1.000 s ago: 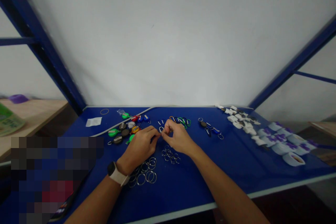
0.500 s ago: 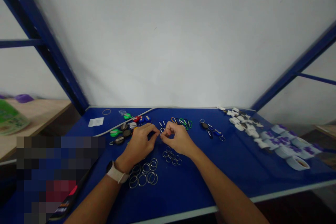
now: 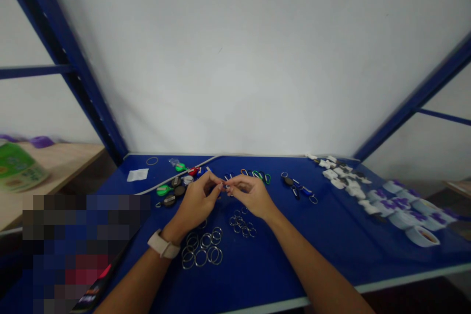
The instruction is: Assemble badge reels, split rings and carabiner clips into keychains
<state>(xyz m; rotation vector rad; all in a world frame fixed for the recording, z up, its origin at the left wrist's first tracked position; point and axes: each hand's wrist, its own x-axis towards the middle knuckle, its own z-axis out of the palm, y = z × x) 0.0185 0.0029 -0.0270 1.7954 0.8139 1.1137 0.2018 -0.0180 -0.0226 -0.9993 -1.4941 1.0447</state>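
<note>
A white wall (image 3: 235, 59) and a blue steel shelf frame (image 3: 73, 68) rise behind a blue tabletop (image 3: 265, 265). White rolls with purple markings (image 3: 405, 218) sit far right, coloured carabiners (image 3: 255, 175) lie ahead, and 2 clusters of split rings (image 3: 201, 250) (image 3: 241, 223) lie nearer the person. The left hand (image 3: 196, 201), its wrist wearing a smartwatch (image 3: 162, 248), and the right hand (image 3: 252, 196) meet, fingertips (image 3: 221, 186) together, pinching a small metal piece (image 3: 227, 187) between them. It is too small to show its long axis or which hand is nearer.
</note>
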